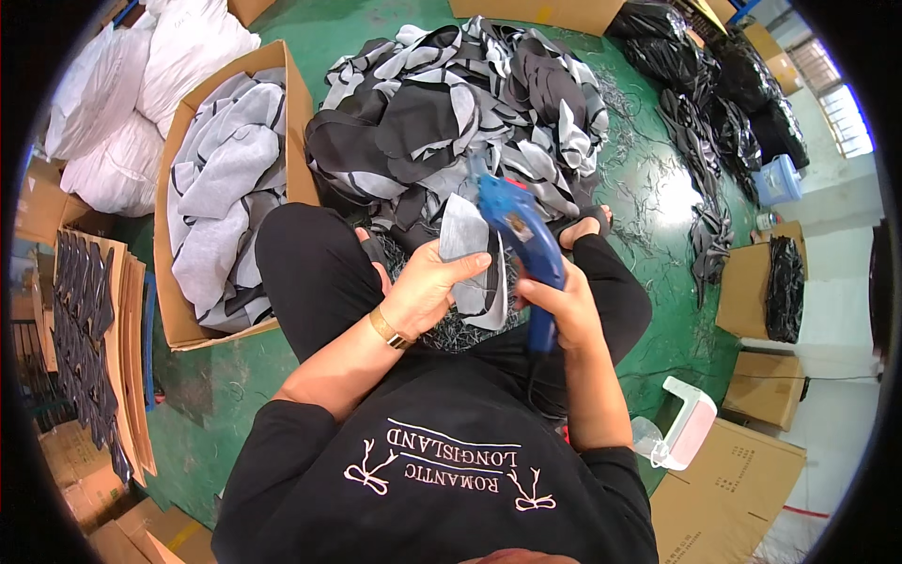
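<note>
My left hand (427, 287) pinches a curved piece of grey fabric with a black edge (465, 230) between thumb and fingers, in front of my lap. My right hand (564, 299) is wrapped round the handle of blue electric scissors (526, 230) with a red part on top. The tool's slim front end points away from me, just right of the fabric's upper end, and is blurred. Whether its blades touch the fabric I cannot tell. Beyond both hands lies a large heap of grey and black fabric pieces (423, 117) on the floor.
On my left stands an open cardboard box (296, 122) filled with similar fabric. White sacks (188, 56) are behind it. Thin dark trimmings (648, 211) litter the green floor. Black plastic bags (667, 47) lie at the far right; a white and pink appliance (689, 428) is near my right elbow.
</note>
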Tool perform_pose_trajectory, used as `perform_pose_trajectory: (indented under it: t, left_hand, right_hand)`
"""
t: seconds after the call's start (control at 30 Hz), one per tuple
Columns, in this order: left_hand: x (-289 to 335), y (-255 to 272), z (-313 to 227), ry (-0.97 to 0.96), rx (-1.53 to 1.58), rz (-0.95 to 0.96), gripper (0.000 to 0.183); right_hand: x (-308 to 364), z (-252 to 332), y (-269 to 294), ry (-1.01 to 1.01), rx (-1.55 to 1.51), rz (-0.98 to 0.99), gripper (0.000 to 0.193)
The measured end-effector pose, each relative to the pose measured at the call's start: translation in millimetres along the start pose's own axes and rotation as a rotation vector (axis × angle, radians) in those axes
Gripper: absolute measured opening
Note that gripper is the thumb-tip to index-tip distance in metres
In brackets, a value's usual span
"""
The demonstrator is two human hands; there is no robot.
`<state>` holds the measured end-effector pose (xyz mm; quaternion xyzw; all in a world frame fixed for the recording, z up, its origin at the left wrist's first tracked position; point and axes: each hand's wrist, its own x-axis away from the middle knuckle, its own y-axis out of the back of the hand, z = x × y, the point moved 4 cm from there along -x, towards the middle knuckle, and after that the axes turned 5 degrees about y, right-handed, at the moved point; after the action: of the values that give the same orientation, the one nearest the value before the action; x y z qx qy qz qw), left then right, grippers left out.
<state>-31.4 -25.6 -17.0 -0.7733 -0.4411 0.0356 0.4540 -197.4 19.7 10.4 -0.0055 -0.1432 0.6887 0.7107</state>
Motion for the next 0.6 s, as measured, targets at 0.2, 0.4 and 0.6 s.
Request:
perform_pose_trajectory:
  t: [0.2,0.4,0.6]
  left_hand:
    - [-4.3,9.6,-13.6,0.023,0.131,0.058,0.021]
    - [-5.8,9.0,-18.9,0.052,0.127,0.117,0.022]
    - [-3.0,6.8,-19.8,0.020,0.064,0.092,0.024]
  right_hand:
    - [36.4,-18.9,33.6,-0.193,-0.163,0.122,0.041]
    - [61.5,-39.1,39.4,-0.387,-0.225,0.226,0.037]
    - [61.4,-43.3,35.6,-0.394,-0.250,0.266,0.037]
